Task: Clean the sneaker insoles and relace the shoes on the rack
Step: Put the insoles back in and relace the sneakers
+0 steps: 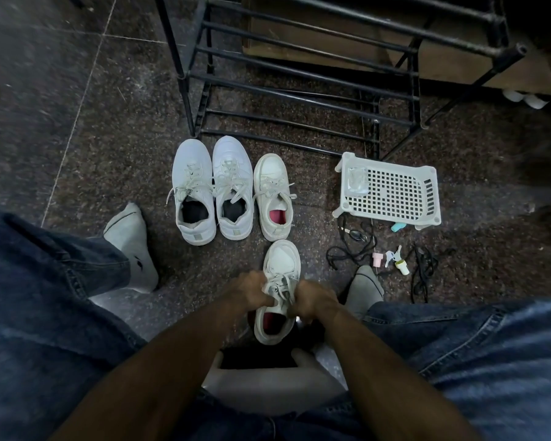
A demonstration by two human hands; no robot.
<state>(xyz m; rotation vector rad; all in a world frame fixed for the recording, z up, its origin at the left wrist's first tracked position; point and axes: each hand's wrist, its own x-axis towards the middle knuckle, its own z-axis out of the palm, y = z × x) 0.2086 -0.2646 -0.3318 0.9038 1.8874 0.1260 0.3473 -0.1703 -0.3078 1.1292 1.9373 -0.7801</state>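
left hand: fingers curled, pinching | right hand: fingers curled, pinching | forearms converging
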